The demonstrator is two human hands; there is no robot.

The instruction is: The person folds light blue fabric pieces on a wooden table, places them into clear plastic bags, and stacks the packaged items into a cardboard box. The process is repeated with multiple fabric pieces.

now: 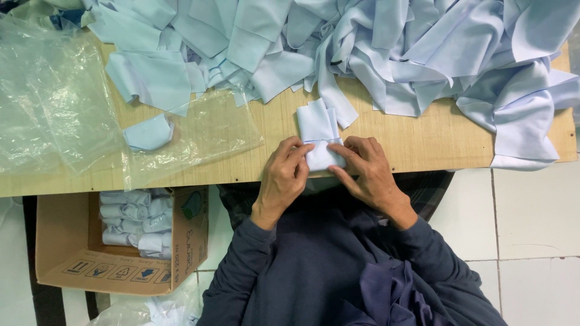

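Seen from the head camera, looking straight down. Left hand (283, 176) and right hand (367, 171) both on a small folded piece of pale blue cloth (319, 136) at the near edge of the wooden table (423, 136). Fingertips of each hand pressed onto the lower end of the cloth from either side, pinching its fold between them; thumbs probably tucked beneath, hidden from view. Upper end of the cloth flat on the table, just below a big heap of pale blue cloth pieces (374, 48) filling the far side. Clear plastic bags (54, 102) spread over the left of the table, one loose cloth scrap (148, 134) lying on them. Under the table edge, left of the dark sleeves, an open cardboard box (121, 265) holding rolled cloth bundles (136, 220). White tiled floor (531, 241) to the right.
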